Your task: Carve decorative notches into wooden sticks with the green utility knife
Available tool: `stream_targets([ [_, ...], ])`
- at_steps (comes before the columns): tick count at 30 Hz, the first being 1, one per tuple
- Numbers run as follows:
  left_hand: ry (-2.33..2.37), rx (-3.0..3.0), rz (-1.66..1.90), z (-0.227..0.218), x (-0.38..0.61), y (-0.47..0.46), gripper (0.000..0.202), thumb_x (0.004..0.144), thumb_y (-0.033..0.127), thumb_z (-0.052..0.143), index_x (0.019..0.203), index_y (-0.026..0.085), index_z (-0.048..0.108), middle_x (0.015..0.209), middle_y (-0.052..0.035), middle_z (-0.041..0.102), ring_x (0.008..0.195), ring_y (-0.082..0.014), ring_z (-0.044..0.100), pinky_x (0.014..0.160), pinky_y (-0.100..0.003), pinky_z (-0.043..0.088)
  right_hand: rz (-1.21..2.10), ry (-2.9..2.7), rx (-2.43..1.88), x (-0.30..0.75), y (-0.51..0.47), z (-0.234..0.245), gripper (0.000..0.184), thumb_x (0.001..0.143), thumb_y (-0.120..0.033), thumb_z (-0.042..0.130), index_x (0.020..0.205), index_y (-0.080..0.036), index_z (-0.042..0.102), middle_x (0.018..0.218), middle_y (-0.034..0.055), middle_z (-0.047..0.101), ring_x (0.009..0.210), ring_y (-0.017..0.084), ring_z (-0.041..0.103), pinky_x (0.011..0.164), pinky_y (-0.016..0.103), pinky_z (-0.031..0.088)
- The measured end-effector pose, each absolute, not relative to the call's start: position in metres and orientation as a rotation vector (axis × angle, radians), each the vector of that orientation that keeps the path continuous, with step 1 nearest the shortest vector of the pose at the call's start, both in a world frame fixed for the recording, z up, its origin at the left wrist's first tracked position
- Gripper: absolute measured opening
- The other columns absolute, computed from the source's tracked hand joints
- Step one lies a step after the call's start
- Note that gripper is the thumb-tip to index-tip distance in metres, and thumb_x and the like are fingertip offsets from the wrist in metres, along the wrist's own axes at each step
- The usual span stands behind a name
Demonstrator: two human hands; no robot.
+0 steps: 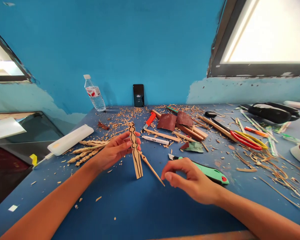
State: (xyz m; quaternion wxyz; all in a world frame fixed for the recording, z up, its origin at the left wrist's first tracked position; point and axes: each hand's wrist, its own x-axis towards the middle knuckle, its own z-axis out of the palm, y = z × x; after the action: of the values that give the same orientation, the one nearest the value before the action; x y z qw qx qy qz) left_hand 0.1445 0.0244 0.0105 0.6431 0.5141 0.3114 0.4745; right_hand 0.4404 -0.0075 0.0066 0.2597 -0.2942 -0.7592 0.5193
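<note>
My left hand (117,150) is closed on a flat wooden strip (134,146), pinched between thumb and fingers and held upright. Wavy black lines are drawn along the strip. A thin carved wooden stick (151,166) slants down to the right beside it; I cannot tell whether it touches the left fingers or lies on the table. My right hand (192,181) hovers near the stick's pointed end, fingers loosely curved and apart, with nothing visible in them. Just behind it lies a green utility knife (211,171), partly covered by the hand. Several carved wooden pieces (86,153) lie behind my left wrist.
Wood shavings litter the blue table (130,206). Around stand or lie a water bottle (95,95), phone (138,95), white marker (155,140), red cutter (149,120), sandpaper (167,122), scissors (247,140), black case (270,112) and long white object (70,140).
</note>
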Motion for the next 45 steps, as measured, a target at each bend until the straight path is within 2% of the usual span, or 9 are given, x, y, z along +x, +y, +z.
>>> stream_targets([
  [4, 0.73, 1.209, 1.059, 0.009, 0.141, 0.025, 0.03, 0.094, 0.026, 0.072, 0.122, 0.016, 0.069, 0.106, -0.0055, 0.076, 0.095, -0.0193, 0.073, 0.088, -0.039, 0.059, 0.909, -2.397, -0.865, 0.434, -0.009, -0.004, 0.016, 0.097, -0.027, 0.056, 0.091, -0.018, 0.068, 0.069, -0.0019, 0.062, 0.058, 0.011, 0.048, 0.058, 0.025, 0.032],
  [7, 0.735, 1.211, 1.073, 0.008, 0.139, 0.027, 0.029, 0.094, 0.025, 0.072, 0.122, 0.016, 0.07, 0.109, -0.0061, 0.075, 0.097, -0.0191, 0.073, 0.09, -0.039, 0.06, 0.605, -2.537, -0.837, 0.434, -0.008, -0.011, 0.017, 0.099, -0.026, 0.053, 0.091, -0.02, 0.067, 0.072, -0.0006, 0.065, 0.059, 0.012, 0.052, 0.062, 0.028, 0.031],
  [15, 0.707, 1.174, 1.117, 0.013, 0.142, 0.025, 0.026, 0.089, 0.019, 0.077, 0.115, 0.016, 0.074, 0.101, -0.006, 0.075, 0.092, -0.0179, 0.074, 0.088, -0.033, 0.062, 0.402, -2.623, -0.858, 0.438, -0.002, -0.012, 0.025, 0.104, -0.028, 0.047, 0.09, -0.021, 0.067, 0.077, 0.0019, 0.07, 0.066, 0.015, 0.059, 0.067, 0.031, 0.034],
  [19, 0.698, 1.143, 1.134, 0.017, 0.146, 0.022, 0.026, 0.089, 0.018, 0.077, 0.114, 0.019, 0.077, 0.102, -0.0073, 0.077, 0.092, -0.0203, 0.076, 0.086, -0.029, 0.063, 0.449, -2.56, -0.943, 0.438, -0.002, -0.01, 0.022, 0.102, -0.03, 0.05, 0.104, -0.018, 0.069, 0.086, 0.0057, 0.073, 0.075, 0.019, 0.064, 0.072, 0.033, 0.039],
  [25, 0.636, 1.105, 1.185, 0.021, 0.16, 0.01, 0.024, 0.089, 0.018, 0.077, 0.112, 0.023, 0.078, 0.103, -0.0027, 0.077, 0.095, -0.0199, 0.077, 0.088, -0.028, 0.063, 0.915, -2.371, -0.822, 0.438, -0.011, 0.005, 0.039, 0.102, -0.046, 0.054, 0.126, -0.017, 0.064, 0.1, 0.0057, 0.074, 0.083, 0.018, 0.064, 0.074, 0.03, 0.045],
  [33, 0.602, 1.103, 1.172, 0.02, 0.173, -0.005, 0.022, 0.09, 0.017, 0.075, 0.11, 0.026, 0.077, 0.104, 0.0002, 0.078, 0.099, -0.0179, 0.077, 0.094, -0.025, 0.061, 1.333, -2.173, -0.907, 0.437, -0.015, 0.005, 0.022, 0.1, -0.037, 0.062, 0.087, -0.019, 0.063, 0.067, -0.0058, 0.054, 0.059, 0.009, 0.043, 0.054, 0.024, 0.032],
  [39, 0.611, 1.161, 1.202, 0.027, 0.169, -0.01, 0.011, 0.085, 0.022, 0.081, 0.092, 0.03, 0.082, 0.115, 0.0028, 0.078, 0.114, -0.0212, 0.072, 0.099, -0.029, 0.06, 1.15, -1.971, -0.878, 0.444, -0.009, 0.002, 0.024, 0.106, -0.039, 0.054, 0.091, -0.021, 0.059, 0.072, -0.0042, 0.049, 0.063, 0.011, 0.041, 0.057, 0.025, 0.034],
  [41, 0.616, 1.176, 1.185, 0.032, 0.169, -0.011, 0.01, 0.086, 0.028, 0.08, 0.095, 0.03, 0.084, 0.123, 0.0014, 0.076, 0.114, -0.0224, 0.071, 0.091, -0.027, 0.064, 1.068, -1.909, -0.848, 0.447, -0.003, 0.003, 0.021, 0.107, -0.038, 0.052, 0.097, -0.022, 0.061, 0.077, -0.003, 0.05, 0.066, 0.012, 0.043, 0.059, 0.026, 0.035],
  [45, 0.552, 0.931, 0.773, 0.042, 0.176, -0.019, 0.049, 0.096, 0.052, 0.059, 0.137, 0.027, 0.069, 0.131, -0.0126, 0.069, 0.111, -0.0334, 0.071, 0.056, -0.032, 0.067, 0.907, -1.992, -0.77, 0.453, 0.01, 0.01, 0.019, 0.108, -0.034, 0.051, 0.102, -0.022, 0.063, 0.089, 0.0016, 0.056, 0.079, 0.015, 0.05, 0.069, 0.029, 0.04],
])
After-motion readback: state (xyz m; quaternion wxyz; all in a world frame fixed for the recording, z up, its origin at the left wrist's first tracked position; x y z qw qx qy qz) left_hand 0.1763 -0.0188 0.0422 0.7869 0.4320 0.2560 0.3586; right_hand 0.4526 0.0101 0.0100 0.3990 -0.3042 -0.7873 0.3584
